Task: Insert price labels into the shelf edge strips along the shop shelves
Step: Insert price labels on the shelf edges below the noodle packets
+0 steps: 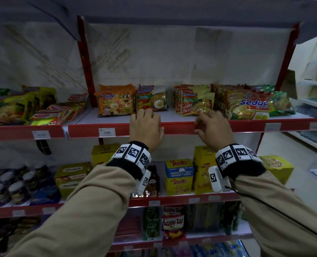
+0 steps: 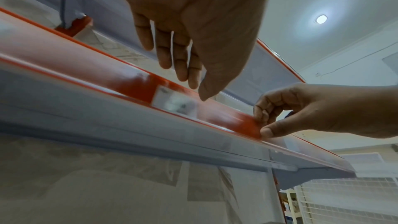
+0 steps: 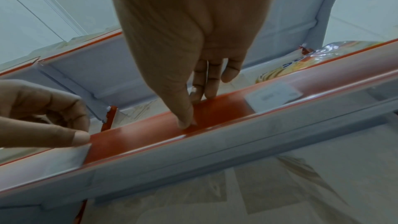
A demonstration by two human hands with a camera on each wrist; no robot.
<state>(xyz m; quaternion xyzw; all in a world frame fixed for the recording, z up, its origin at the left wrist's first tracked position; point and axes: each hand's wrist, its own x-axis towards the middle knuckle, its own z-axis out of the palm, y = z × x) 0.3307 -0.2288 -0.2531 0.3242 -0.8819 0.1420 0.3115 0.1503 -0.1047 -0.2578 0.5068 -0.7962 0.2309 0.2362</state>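
Along a shop's noodle shelf [image 1: 172, 117], pinching the red edge strip [image 1: 180, 127] with left grip [image 1: 146, 127] and right grip [image 1: 213, 127], price label [image 1: 107, 132] near the left.

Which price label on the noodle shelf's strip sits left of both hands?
The label reading 5,000, under the orange Sedaap pack; the others lie further right.

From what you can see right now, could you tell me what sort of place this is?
Most likely a small grocery shop: instant noodle packets lined on a shelf, a red shelf edge strip holding a price label, and boxed snacks below.
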